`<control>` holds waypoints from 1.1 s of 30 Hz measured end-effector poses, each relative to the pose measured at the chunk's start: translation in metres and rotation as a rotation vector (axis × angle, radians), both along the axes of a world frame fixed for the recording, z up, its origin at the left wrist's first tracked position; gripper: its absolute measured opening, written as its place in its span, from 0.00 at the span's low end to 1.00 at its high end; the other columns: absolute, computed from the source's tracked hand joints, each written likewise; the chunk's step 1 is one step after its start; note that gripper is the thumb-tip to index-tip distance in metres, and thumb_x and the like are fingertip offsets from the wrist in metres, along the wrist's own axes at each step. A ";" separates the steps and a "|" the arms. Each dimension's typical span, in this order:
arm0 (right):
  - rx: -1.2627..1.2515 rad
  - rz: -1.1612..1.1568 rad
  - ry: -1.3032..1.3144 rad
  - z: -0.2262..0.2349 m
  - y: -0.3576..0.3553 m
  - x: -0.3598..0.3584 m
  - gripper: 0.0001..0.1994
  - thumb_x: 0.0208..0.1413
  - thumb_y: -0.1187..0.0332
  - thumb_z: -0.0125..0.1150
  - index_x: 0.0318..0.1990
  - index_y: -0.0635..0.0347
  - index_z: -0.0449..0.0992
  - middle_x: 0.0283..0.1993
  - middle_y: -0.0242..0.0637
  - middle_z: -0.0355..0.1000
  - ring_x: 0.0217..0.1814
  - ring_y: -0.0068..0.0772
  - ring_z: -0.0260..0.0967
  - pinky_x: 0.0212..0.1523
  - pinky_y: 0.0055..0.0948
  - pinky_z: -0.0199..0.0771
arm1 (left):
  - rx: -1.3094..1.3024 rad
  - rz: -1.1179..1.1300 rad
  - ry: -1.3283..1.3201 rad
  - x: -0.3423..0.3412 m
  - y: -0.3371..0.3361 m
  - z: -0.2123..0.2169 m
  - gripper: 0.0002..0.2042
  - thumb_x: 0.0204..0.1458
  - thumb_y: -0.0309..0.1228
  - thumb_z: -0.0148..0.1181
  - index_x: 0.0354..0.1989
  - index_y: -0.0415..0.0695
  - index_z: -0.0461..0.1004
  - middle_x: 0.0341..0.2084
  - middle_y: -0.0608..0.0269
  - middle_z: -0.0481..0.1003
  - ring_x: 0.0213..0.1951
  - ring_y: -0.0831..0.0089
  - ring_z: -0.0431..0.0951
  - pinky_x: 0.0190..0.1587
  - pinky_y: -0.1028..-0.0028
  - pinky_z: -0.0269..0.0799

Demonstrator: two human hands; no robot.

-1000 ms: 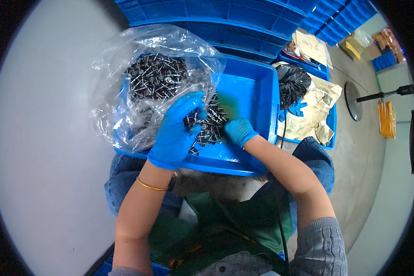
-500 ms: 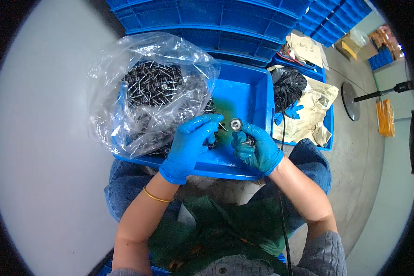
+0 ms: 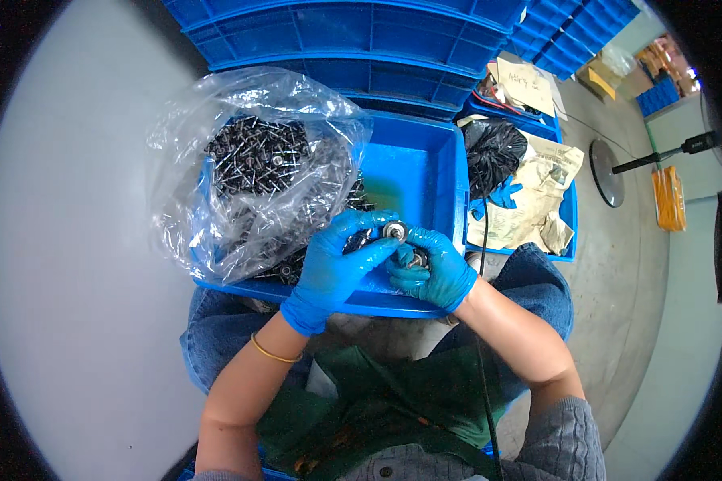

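Note:
Both my hands wear blue gloves and meet above the near side of a blue crate (image 3: 429, 172). Between their fingertips sits a small round metal part (image 3: 395, 232) with a dark rim and a bright ring, something small showing at its centre. My left hand (image 3: 337, 258) pinches at its left side with thumb and forefinger. My right hand (image 3: 435, 271) grips it from the right, thumb and forefinger closed. Another metal piece (image 3: 418, 258) is tucked in the right hand's curled fingers. Many dark metal pins with round heads (image 3: 257, 156) fill a clear plastic bag (image 3: 176, 152) in the crate's left part.
Stacked blue crates (image 3: 337, 36) rise behind. To the right, another crate holds brown paper (image 3: 541, 184), a black plastic bag (image 3: 493, 152) and a blue glove (image 3: 504, 195). A black cable (image 3: 483, 337) hangs past my right forearm. A round stand base (image 3: 607, 172) is on the floor.
My hands have come together; the left moved right and slightly down, and its fingers now meet the round metal part that the right hand held. The right hand shifted left and down.

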State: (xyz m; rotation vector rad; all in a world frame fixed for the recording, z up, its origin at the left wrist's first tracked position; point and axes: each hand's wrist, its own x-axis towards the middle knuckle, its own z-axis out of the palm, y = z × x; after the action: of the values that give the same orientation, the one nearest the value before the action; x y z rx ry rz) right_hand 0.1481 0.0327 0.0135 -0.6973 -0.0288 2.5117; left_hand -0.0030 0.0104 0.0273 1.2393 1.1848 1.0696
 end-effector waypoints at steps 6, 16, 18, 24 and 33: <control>-0.010 0.042 -0.057 0.002 -0.002 -0.003 0.10 0.51 0.62 0.45 0.24 0.57 0.64 0.13 0.27 0.55 0.09 0.18 0.48 0.09 0.18 0.45 | -0.206 0.016 -0.107 -0.005 0.000 0.004 0.08 0.45 0.24 0.52 0.35 0.40 0.71 0.27 0.68 0.70 0.27 0.84 0.67 0.29 0.84 0.64; -0.042 0.039 -0.082 0.003 -0.004 -0.005 0.09 0.51 0.63 0.45 0.25 0.58 0.65 0.13 0.28 0.57 0.09 0.17 0.48 0.09 0.17 0.45 | -0.294 0.023 -0.180 -0.009 0.002 0.001 0.07 0.46 0.25 0.51 0.33 0.40 0.71 0.25 0.68 0.70 0.25 0.86 0.66 0.28 0.85 0.64; -0.045 0.025 -0.055 0.002 -0.003 -0.005 0.09 0.51 0.63 0.45 0.25 0.58 0.65 0.13 0.28 0.57 0.08 0.17 0.48 0.09 0.17 0.45 | -0.276 0.000 -0.171 -0.010 0.002 0.003 0.07 0.45 0.24 0.52 0.34 0.40 0.71 0.27 0.68 0.71 0.28 0.84 0.68 0.30 0.84 0.65; -0.026 -0.007 -0.010 -0.006 -0.002 0.000 0.10 0.50 0.63 0.44 0.25 0.60 0.64 0.14 0.30 0.58 0.08 0.17 0.48 0.09 0.17 0.47 | -0.120 -0.060 -0.084 -0.005 0.001 0.002 0.13 0.39 0.20 0.56 0.37 0.41 0.70 0.31 0.67 0.71 0.34 0.81 0.69 0.38 0.81 0.66; 0.005 -0.001 -0.029 -0.005 -0.001 0.001 0.09 0.51 0.61 0.44 0.27 0.56 0.64 0.13 0.26 0.55 0.09 0.17 0.47 0.10 0.17 0.46 | 0.044 -0.023 0.064 -0.001 0.000 0.000 0.16 0.36 0.22 0.61 0.37 0.42 0.70 0.33 0.64 0.70 0.35 0.78 0.69 0.40 0.78 0.65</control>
State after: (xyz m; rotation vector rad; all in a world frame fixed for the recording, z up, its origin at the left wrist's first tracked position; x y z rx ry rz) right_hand 0.1489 0.0316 0.0088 -0.7314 -0.0448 2.4997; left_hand -0.0043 0.0100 0.0276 1.3265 1.1979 1.0510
